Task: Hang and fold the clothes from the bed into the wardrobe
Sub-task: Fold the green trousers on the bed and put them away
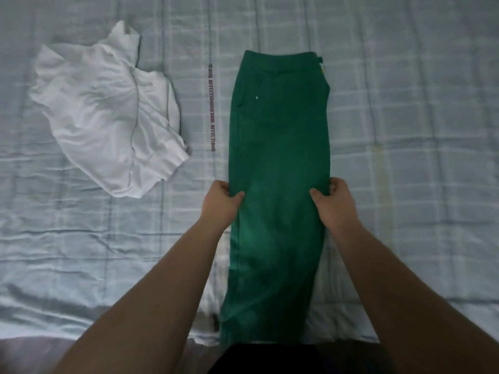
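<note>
Green trousers [278, 147]: long, smooth strip (matte cloth)

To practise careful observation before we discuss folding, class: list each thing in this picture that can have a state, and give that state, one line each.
green trousers, laid flat lengthwise, leg on leg, waistband at the far end.
white shirt, crumpled, not folded.
left hand, pinching the trousers' left edge.
right hand, pinching the trousers' right edge.
bedsheet, wrinkled.

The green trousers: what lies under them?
The green trousers lie on the checked bedsheet; white fabric peeks out at their near left edge. They cover the rest of it.
</note>
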Motion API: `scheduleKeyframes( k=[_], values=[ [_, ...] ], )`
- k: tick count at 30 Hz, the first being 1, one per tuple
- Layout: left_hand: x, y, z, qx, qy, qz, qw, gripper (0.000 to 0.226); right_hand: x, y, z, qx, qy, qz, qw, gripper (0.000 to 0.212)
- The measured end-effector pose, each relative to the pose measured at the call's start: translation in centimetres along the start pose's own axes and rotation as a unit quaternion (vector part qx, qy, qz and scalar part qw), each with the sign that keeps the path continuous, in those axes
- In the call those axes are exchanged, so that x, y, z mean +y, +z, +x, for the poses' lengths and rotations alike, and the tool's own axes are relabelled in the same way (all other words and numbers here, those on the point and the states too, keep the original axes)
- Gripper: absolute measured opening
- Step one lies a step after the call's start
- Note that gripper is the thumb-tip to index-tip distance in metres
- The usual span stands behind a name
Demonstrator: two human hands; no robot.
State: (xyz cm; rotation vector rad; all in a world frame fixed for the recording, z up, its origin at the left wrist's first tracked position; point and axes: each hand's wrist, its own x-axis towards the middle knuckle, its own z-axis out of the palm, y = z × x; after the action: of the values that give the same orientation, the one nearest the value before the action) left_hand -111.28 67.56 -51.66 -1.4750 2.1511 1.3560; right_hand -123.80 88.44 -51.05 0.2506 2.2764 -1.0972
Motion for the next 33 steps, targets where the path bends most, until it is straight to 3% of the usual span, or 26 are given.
scheduleKeyframes(
  k=[4, 8, 10, 15, 20, 24, 27, 31, 33],
  values=[
    [-3.4, 0.1, -4.7, -0.085, -0.027, 0.028, 0.996, 0.024, 3.6, 0.2, -5.4, -0.05, 0.06, 0.004, 0.997, 0.042],
    [-6.8, 0.4, -9.0, -0.202, -0.094, -0.027, 0.974, 0.034, 7.7, 1.0, -11.1, -0.102, 0.108, 0.035, 0.988, 0.041],
    [-8.2, 0.1, -10.6, -0.227, -0.106, 0.006, 0.968, 0.032, 9.1, 1.5, -13.5, -0.105, 0.122, 0.011, 0.987, 0.044],
    [-10.9, -0.4, -13.6, -0.235, -0.046, 0.085, 0.967, 0.036, 11.3, 1.7, -17.3, -0.122, 0.096, -0.074, 0.985, 0.043],
    [-13.2, -0.4, -16.9, -0.221, -0.004, 0.022, 0.975, 0.044, 12.9, -0.1, -18.8, -0.109, 0.072, -0.096, 0.987, 0.03],
    [-15.2, -0.1, -19.0, -0.261, -0.064, 0.025, 0.963, 0.021, 14.3, -1.2, -19.6, -0.115, 0.061, -0.153, 0.98, 0.027],
    [-16.8, 0.4, -20.0, -0.249, -0.101, -0.03, 0.963, 0.027, 14.9, -1.5, -20.4, -0.12, 0.059, -0.132, 0.982, 0.025],
    [-16.9, 0.9, -20.6, -0.242, -0.147, -0.153, 0.947, 0.018, 15.2, -1.2, -20.8, -0.142, 0.09, -0.108, 0.98, 0.032],
    [-17.2, 1.2, -20.8, -0.242, -0.134, -0.163, 0.947, 0.015, 15.6, -1.3, -21.1, -0.141, 0.097, -0.089, 0.981, 0.03]
  ],
)
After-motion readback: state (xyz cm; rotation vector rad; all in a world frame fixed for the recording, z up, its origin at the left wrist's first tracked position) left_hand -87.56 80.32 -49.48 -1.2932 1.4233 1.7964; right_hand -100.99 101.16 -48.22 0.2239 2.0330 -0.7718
